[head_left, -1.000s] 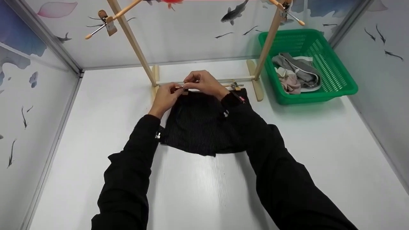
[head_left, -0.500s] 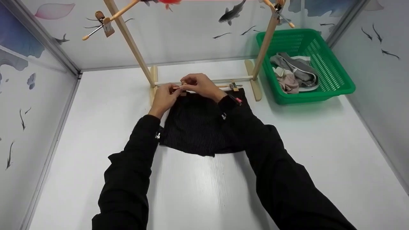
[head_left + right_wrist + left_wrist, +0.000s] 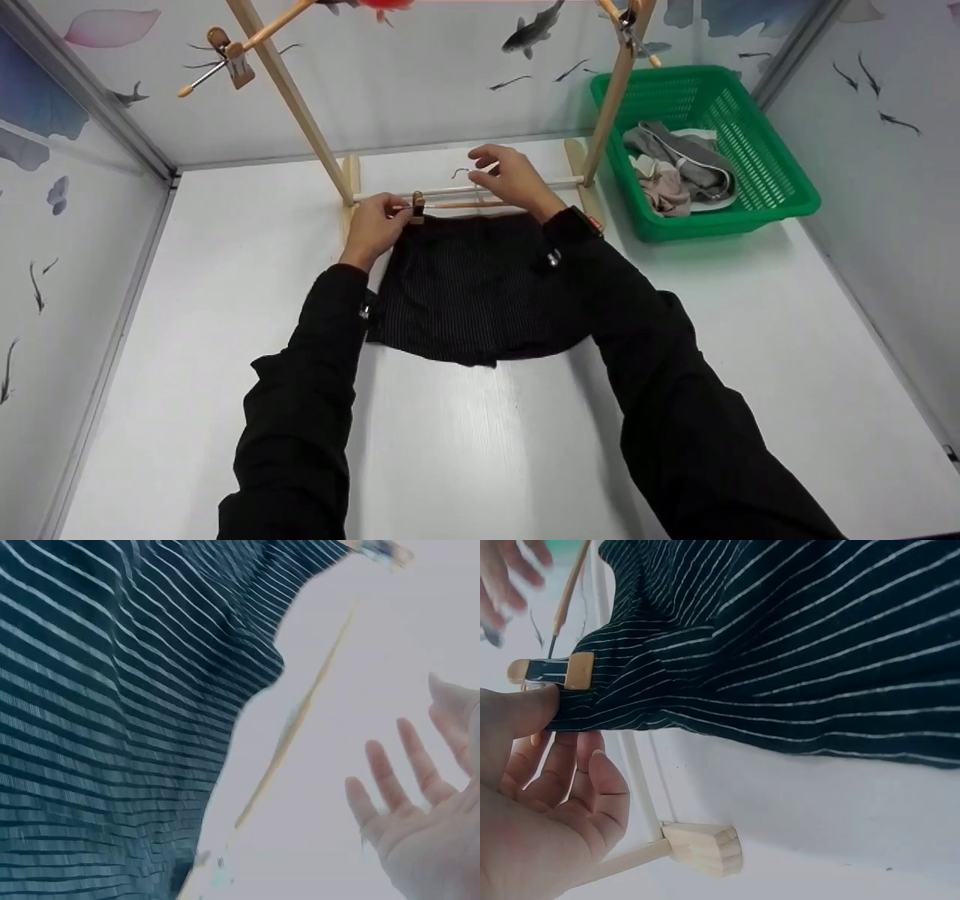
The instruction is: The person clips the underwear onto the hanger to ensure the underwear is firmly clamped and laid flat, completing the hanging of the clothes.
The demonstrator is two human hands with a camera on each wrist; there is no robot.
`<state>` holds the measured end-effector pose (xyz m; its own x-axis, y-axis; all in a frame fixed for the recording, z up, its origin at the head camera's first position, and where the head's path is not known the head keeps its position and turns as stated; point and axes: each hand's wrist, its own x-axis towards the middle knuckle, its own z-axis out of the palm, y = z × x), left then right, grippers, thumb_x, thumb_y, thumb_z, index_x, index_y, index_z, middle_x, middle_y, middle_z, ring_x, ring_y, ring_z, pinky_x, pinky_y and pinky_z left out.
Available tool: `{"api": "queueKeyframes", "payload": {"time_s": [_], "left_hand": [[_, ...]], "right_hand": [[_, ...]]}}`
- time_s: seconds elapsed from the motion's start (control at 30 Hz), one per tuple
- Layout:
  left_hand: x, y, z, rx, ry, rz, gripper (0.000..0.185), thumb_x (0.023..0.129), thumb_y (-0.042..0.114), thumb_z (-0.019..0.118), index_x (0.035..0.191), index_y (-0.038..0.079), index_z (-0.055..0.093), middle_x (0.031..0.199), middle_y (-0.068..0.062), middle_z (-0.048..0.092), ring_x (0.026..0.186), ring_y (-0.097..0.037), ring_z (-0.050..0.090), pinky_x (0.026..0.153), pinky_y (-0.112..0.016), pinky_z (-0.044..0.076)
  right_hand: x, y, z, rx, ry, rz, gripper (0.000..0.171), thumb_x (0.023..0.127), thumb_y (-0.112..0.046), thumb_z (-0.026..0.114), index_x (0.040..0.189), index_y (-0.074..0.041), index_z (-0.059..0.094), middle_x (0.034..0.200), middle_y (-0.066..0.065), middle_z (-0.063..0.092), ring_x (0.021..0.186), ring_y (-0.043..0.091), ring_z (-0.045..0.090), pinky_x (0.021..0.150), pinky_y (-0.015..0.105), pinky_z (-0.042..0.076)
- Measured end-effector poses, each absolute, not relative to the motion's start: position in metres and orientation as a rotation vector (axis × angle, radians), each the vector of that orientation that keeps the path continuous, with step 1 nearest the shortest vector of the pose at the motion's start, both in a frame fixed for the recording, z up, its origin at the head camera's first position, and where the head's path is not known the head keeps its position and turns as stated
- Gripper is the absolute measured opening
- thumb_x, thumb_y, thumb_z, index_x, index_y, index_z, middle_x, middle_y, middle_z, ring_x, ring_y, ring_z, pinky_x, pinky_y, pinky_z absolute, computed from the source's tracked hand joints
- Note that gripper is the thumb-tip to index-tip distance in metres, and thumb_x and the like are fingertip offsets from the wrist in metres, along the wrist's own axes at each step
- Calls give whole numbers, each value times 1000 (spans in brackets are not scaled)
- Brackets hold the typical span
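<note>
Head view: striped black garment lies flat on the white bench, its top edge toward the far edge, just in front of the base rail of a wooden drying rack. A wooden clip hanger lies along that top edge. Left hand pinches the hanger's left clip at the garment's left top corner. Right hand hovers over the middle of the hanger near its wire hook, fingers loosely spread, gripping nothing. Green basket holding crumpled clothes stands at the far right corner of the bench.

Left wrist view: left hand has its thumb pressed on the garment corner just below the clip, fingers curled beneath. A rack foot rests on the bench beside the garment's edge.

Right wrist view: right hand is wide open, fingers straight and apart, clear of the hanger bar. The garment fills the left side; the picture is blurred.
</note>
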<state>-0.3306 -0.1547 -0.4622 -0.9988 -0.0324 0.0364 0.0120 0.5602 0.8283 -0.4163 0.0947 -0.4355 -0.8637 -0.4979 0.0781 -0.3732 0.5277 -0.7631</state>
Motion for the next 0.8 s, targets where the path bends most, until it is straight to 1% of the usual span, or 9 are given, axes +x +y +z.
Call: {"api": "queueKeyframes", "payload": {"time_s": [0.1, 0.2, 0.33, 0.4, 0.5, 0.63, 0.7, 0.8], "left_hand": [[-332, -157, -462, 30, -2739, -1436, 23, 100, 9, 62, 115, -7, 67, 118, -23, 68, 109, -33, 63, 92, -41, 50], [-333, -159, -463, 40, -2758, -1419, 23, 101, 9, 61, 116, -8, 67, 120, -23, 67, 111, -34, 62, 93, -42, 49], [-334, -161, -467, 42, -2808, -1407, 25, 102, 11, 58, 117, -8, 65, 122, -24, 66, 115, -35, 61, 96, -43, 48], [-334, -162, -469, 48, -2827, -1408, 26, 103, 11, 57, 118, -8, 64, 123, -24, 65, 115, -35, 61, 97, -44, 48], [-334, -162, -470, 59, -2835, -1412, 26, 104, 10, 55, 120, -8, 63, 124, -24, 64, 116, -35, 60, 98, -44, 47], [-336, -157, -468, 62, -2833, -1354, 28, 103, 9, 55, 124, -8, 61, 125, -26, 62, 117, -37, 58, 100, -45, 45], [-337, -150, -464, 69, -2839, -1266, 30, 102, 9, 55, 127, -7, 60, 126, -26, 59, 118, -37, 56, 101, -46, 44], [-339, -135, -456, 85, -2822, -1087, 33, 101, 11, 57, 131, -1, 59, 131, -23, 54, 121, -39, 50, 102, -50, 40]], "right_hand": [[-416, 110, -428, -585, 2657, -1307, 37, 104, -17, 61, 138, -4, 58, 130, 18, 62, 115, 31, 60, 98, 39, 46], [-412, 125, -426, -461, 2679, -1376, 34, 103, -16, 61, 135, -4, 60, 126, 18, 63, 113, 30, 60, 94, 39, 47], [-406, 144, -434, -332, 2680, -1460, 33, 103, -14, 59, 133, 0, 61, 123, 21, 63, 110, 31, 60, 88, 38, 47], [-403, 153, -439, -281, 2677, -1477, 33, 103, -12, 59, 132, 2, 60, 123, 23, 62, 110, 32, 60, 87, 38, 46], [-402, 165, -446, -210, 2662, -1462, 33, 103, -10, 58, 132, 5, 59, 125, 25, 61, 113, 33, 59, 89, 39, 46], [-403, 181, -454, -93, 2663, -1372, 36, 103, -12, 56, 134, 5, 59, 130, 24, 60, 118, 33, 58, 94, 42, 47], [-404, 189, -457, -50, 2659, -1331, 38, 103, -14, 55, 135, 5, 59, 133, 24, 59, 122, 33, 57, 98, 43, 47], [-403, 198, -461, -32, 2647, -1281, 41, 102, -15, 55, 138, 6, 57, 137, 25, 58, 127, 34, 55, 101, 44, 46]]}}
